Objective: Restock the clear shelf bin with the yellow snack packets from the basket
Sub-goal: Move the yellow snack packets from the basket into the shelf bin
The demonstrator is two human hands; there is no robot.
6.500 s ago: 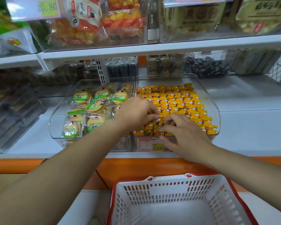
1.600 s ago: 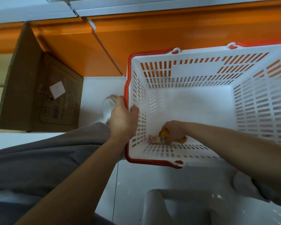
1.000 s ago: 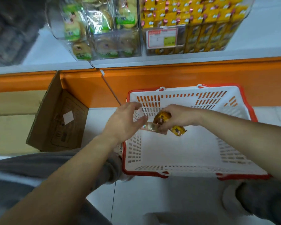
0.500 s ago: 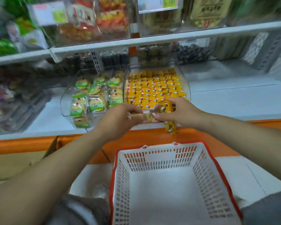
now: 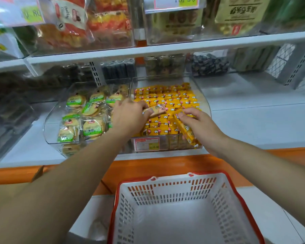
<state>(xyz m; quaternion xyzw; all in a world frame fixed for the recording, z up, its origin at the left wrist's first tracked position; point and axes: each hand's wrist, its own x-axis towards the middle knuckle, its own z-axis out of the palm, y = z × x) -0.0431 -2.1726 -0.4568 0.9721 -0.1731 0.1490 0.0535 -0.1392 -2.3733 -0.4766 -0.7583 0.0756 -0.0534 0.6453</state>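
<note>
Basket (image 5: 174, 190): below our hands, nearer us; we see no packets inside.
Bin (image 5: 206, 103): right under both hands, filled with yellow rows (image 5: 165, 98).
Left hand (image 5: 128, 116): pinches a small packet (image 5: 157, 110) by its end, above the rows.
Right hand (image 5: 200, 126): curls round a long packet (image 5: 187, 134) at the bin's front wall.
Handling: light, crinkly, slippery wrap; we judge the sealed ends grip best.

Open-topped bin (image 5: 206, 101) — upper shelf (image 5: 165, 50) low over its rear
</note>
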